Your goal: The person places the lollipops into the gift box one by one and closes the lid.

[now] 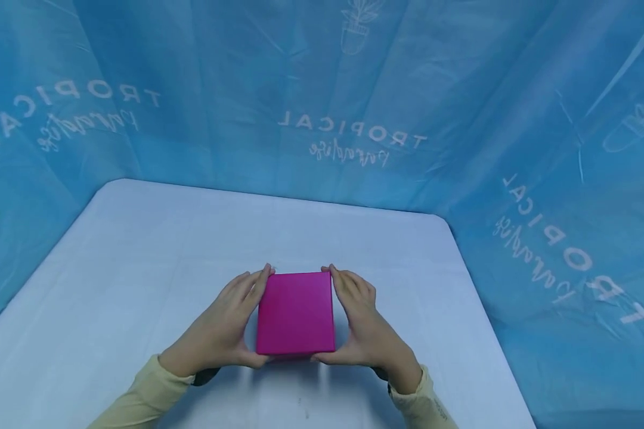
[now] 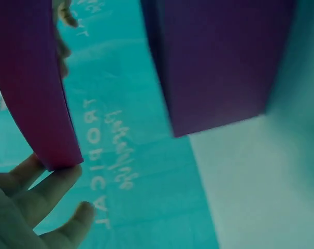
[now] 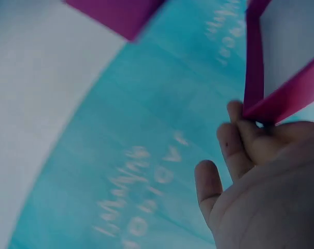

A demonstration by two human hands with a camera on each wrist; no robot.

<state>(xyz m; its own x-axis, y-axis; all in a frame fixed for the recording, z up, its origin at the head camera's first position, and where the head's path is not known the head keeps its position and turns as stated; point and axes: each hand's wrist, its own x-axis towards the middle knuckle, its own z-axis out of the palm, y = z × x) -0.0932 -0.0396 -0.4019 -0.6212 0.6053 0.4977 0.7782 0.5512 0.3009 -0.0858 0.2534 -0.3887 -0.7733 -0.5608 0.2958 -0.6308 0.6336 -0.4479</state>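
A square magenta box lid [image 1: 295,313] is held between both hands near the front middle of the table. The left hand [image 1: 222,325] grips its left side, with the thumb at the near edge and fingertips at the far corner. On the opposite side the right hand [image 1: 362,325] grips it the same way. Both wrist views show the lid apart from the box base [image 2: 219,62], which stands on the table. The lid's pale inside shows in the right wrist view. From the head, the lid hides nearly all of the base.
A white-covered table [image 1: 204,232] with rounded far corners lies under the hands. Blue curtains [image 1: 236,89] with mirrored white lettering hang around its back and sides.
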